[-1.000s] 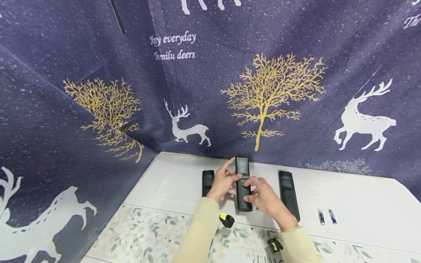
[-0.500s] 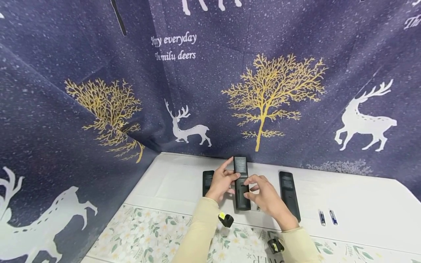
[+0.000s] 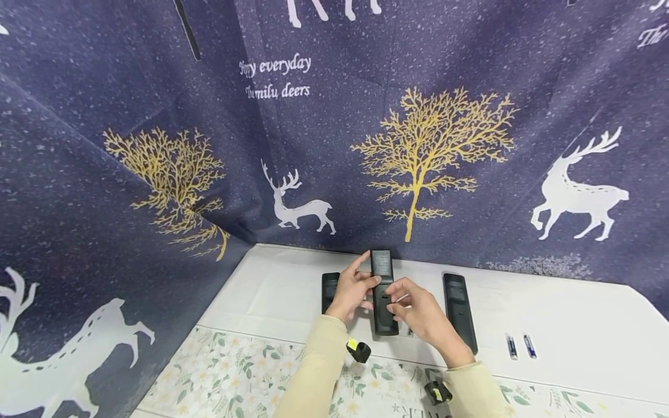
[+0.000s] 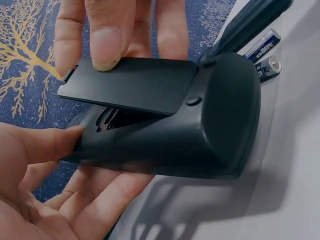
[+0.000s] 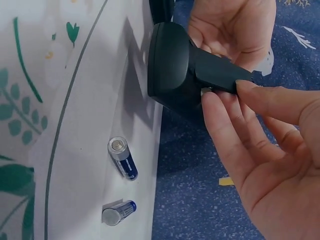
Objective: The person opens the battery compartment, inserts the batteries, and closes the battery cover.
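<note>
A black remote control is held back side up by my left hand, thumb on one side and fingers under it. My right hand pinches the battery cover, thumb on its outer face. This cover stands tilted over the lower part of the remote, one end raised and the other at the remote's end. Beneath it, part of the battery compartment shows in the left wrist view. From the right wrist view, the cover's far edge lies between thumb and fingers.
Another black remote lies left of my left hand, partly hidden by it. To the right lies a third remote. Farther right are two batteries, one beside the other, on the white table. A patterned curtain hangs behind.
The held remote has shifted slightly left from one second ago. My right fingers have come together on the cover's edge, and my left hand keeps its grip.
</note>
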{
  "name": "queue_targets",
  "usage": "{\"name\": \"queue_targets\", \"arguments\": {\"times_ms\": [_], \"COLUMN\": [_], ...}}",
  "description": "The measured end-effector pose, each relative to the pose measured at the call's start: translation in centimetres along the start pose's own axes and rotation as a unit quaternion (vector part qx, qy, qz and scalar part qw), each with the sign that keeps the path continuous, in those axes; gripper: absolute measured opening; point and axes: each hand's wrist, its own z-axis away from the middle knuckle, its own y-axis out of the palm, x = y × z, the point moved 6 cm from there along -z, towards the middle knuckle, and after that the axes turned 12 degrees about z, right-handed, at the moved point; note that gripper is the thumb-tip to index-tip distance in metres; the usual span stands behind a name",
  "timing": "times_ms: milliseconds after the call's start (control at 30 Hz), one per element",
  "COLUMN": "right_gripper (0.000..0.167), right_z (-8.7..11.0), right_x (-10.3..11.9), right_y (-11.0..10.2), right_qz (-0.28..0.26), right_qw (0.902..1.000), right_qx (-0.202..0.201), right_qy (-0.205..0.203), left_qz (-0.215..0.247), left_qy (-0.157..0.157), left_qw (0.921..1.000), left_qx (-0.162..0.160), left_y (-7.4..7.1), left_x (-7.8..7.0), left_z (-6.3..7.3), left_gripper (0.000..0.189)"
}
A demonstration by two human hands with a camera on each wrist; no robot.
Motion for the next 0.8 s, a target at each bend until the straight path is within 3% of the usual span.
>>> {"name": "queue_targets", "arguments": {"times_ms": [267,800], "right_gripper": [0.026,0.025], "right_z": [0.1,-0.8], "right_x": [0.0,-1.2], "right_y": [0.2,-2.2], "right_qz": [-0.021,-0.014], "right_qw": [0.9996,0.9995], "right_qx": [0.014,-0.012], "right_qy": [-0.016,-0.024], "left_qz": [0.002,0.020], "left_qy": [-0.005,-0.006], "left_qw": [1.0000,0.9997], "left_qx": [0.001,0.016], "left_y": [-0.1,-0.2], "left_x": [0.1,0.4], "left_z": [0.0,-0.3], "left_gripper": [0.069,0.070]}}
